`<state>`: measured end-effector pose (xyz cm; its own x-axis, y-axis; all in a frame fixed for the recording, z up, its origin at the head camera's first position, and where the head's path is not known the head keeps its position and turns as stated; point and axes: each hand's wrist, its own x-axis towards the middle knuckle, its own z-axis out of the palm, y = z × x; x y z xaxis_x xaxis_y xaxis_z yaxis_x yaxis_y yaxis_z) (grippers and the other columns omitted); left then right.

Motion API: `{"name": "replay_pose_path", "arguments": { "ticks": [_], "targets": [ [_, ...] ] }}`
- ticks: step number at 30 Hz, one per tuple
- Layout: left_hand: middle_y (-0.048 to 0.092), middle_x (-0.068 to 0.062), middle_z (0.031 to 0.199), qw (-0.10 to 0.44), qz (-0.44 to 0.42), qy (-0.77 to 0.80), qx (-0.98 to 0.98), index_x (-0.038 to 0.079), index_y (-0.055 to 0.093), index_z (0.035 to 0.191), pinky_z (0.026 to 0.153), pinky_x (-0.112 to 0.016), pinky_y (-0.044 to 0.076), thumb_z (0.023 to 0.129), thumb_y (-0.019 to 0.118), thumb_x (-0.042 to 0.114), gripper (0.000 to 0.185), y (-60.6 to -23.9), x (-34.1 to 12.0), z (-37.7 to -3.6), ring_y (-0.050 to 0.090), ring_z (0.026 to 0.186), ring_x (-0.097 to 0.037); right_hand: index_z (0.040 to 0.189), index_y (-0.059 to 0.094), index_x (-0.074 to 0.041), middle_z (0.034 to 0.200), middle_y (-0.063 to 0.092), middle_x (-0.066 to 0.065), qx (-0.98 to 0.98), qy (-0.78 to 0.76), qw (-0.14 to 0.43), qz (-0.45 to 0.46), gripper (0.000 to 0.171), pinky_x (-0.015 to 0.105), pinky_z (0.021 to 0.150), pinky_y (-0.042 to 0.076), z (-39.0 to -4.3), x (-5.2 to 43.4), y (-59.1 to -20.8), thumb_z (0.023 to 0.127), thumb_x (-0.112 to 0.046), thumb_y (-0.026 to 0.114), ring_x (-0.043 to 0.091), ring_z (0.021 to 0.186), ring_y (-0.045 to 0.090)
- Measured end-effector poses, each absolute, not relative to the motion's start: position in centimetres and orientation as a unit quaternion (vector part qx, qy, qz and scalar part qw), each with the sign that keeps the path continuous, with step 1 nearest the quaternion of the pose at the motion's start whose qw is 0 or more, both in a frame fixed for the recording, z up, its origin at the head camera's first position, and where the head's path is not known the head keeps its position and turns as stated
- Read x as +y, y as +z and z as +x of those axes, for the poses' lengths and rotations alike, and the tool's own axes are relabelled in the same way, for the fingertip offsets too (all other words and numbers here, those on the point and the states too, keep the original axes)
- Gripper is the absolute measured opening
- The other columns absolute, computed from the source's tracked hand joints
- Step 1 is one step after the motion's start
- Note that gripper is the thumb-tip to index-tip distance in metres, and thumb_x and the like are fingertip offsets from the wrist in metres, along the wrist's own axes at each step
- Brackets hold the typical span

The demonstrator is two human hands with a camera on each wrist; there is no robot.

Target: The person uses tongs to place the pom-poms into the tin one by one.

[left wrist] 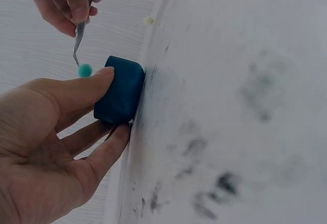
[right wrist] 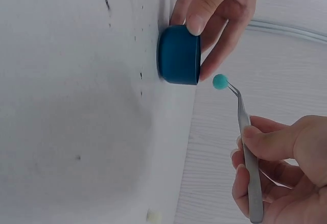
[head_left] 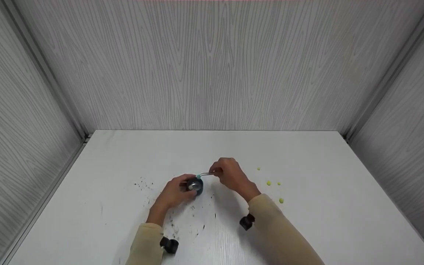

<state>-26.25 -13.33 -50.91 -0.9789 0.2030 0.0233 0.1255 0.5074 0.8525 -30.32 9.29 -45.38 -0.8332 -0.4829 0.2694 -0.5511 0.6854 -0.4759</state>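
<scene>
Right hand (right wrist: 286,168) pinching one pair of metal tweezers (right wrist: 248,152), tips closed on a single teal ball (right wrist: 220,81) held just above the rim of one dark blue cup (right wrist: 178,54). Left hand (left wrist: 46,137) curled round that cup, thumb and fingers on its wall, cup standing on the white table (head_left: 307,228). Four yellow-green balls (head_left: 268,183) lying loose to the right. Dark specks scattered around the cup. No readable writing anywhere.

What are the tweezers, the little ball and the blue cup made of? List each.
Tweezers: probably steel; thin, grey, shiny.
Little ball: teal, matte, slightly fuzzy; perhaps a pompom or foam.
Blue cup: smooth, opaque, dull sheen; likely plastic, perhaps glazed ceramic.
</scene>
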Motion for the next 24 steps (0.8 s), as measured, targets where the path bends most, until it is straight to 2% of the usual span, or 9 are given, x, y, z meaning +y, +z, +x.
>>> {"name": "replay_pose_path", "arguments": {
  "ticks": [8, 17, 24],
  "targets": [
    [0.064, -0.016, 0.139, 0.039, 0.094, 0.475, 0.874, 0.009, 0.060, 0.142, 0.112, -0.056, 0.047, 0.091, 0.076, 0.010, 0.054, -50.8, -13.3, -26.2, 0.060, 0.132, -0.039, 0.100, 0.081, -0.003, 0.091, 0.074, 0.012, -0.914, 0.277, 0.050, 0.293, 0.018, 0.039, 0.077, 0.061, -30.1, 8.8, -45.5, 0.092, 0.007, 0.070, 0.021, 0.085, 0.068],
    [0.064, -0.017, 0.139, 0.040, 0.092, 0.476, 0.874, 0.009, 0.060, 0.142, 0.112, -0.056, 0.047, 0.092, 0.076, 0.008, 0.053, -50.7, -13.1, -26.2, 0.061, 0.131, -0.039, 0.099, 0.082, -0.004, 0.093, 0.076, 0.011, -0.923, 0.290, 0.056, 0.247, 0.018, 0.040, 0.078, 0.060, -31.1, 10.8, -45.3, 0.092, 0.007, 0.069, 0.019, 0.084, 0.065],
    [0.063, -0.018, 0.141, 0.041, 0.097, 0.479, 0.871, 0.008, 0.060, 0.142, 0.113, -0.056, 0.047, 0.092, 0.076, 0.007, 0.053, -50.7, -13.2, -26.1, 0.061, 0.131, -0.040, 0.097, 0.082, -0.003, 0.091, 0.075, 0.011, -0.931, 0.294, 0.058, 0.209, 0.017, 0.035, 0.073, 0.057, -32.4, 13.1, -45.4, 0.092, 0.007, 0.070, 0.019, 0.081, 0.062]
  ]
}}
